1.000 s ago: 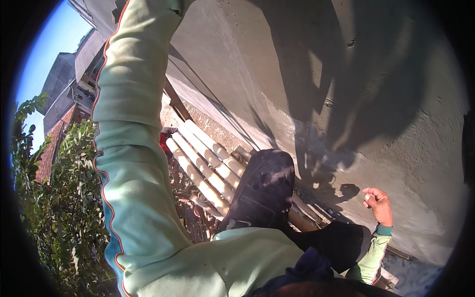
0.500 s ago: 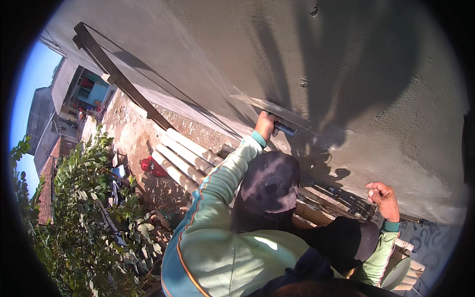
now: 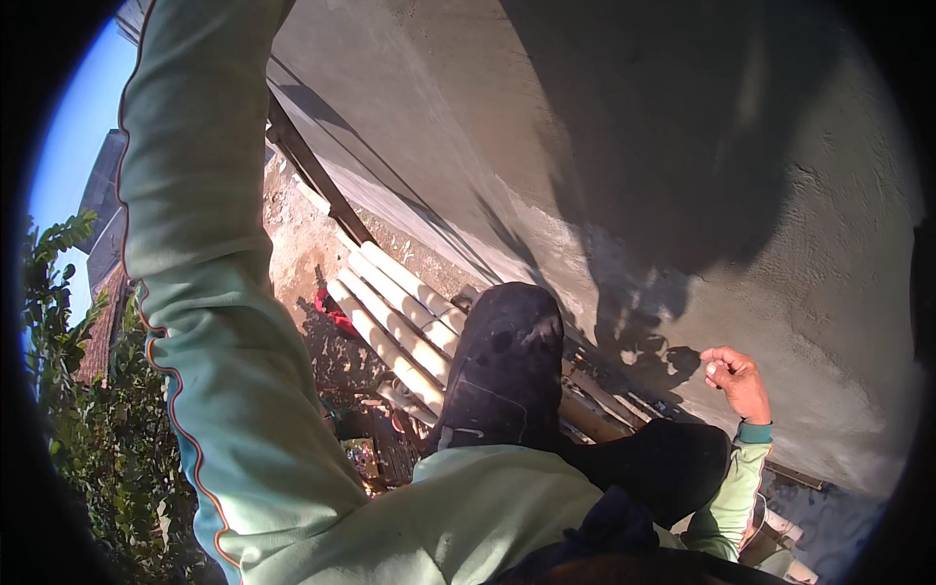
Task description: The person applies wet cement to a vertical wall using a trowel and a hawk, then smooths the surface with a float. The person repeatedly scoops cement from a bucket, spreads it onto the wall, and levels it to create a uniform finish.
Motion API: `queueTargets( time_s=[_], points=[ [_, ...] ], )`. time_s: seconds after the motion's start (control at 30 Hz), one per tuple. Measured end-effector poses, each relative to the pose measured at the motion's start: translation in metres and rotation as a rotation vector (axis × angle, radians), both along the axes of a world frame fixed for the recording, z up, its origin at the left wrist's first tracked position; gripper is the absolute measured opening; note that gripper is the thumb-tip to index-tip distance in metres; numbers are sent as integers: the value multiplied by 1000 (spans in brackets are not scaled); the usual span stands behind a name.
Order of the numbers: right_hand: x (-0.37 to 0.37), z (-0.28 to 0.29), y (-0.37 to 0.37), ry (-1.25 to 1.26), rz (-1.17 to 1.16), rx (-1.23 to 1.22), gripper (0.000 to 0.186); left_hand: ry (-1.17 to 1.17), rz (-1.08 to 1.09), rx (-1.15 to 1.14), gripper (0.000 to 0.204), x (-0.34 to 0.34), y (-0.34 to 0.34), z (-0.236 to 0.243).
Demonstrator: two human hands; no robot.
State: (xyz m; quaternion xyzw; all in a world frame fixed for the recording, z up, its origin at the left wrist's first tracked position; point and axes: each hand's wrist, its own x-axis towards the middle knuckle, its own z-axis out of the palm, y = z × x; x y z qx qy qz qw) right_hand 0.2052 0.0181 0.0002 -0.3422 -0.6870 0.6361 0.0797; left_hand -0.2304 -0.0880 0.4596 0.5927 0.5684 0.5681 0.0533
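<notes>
Two hands belong to the person, but only the right hand (image 3: 738, 378) is seen; its fingers are curled loosely and hold nothing, just beside the grey plastered wall (image 3: 604, 146), perhaps to keep balance. The left arm (image 3: 205, 292) in a pale green sleeve goes up out of the picture, so I cannot tell if the left grip is clenched or released. One dark shoe (image 3: 499, 366) rests on the wooden planks (image 3: 395, 317) of a platform along the wall, which carries the person high above green bushes (image 3: 93, 429).
</notes>
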Motion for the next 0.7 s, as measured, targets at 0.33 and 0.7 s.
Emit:
queueTargets(
  time_s=[0.33, 0.7],
  points=[
    [35, -8, -11, -13, -69, -16, 17, 32, 255, -520, 28, -77, -65, -573],
    [59, -22, -15, -152, -119, -70, 16, -318, 417, -605, 14, -203, -6, -685]
  ],
)
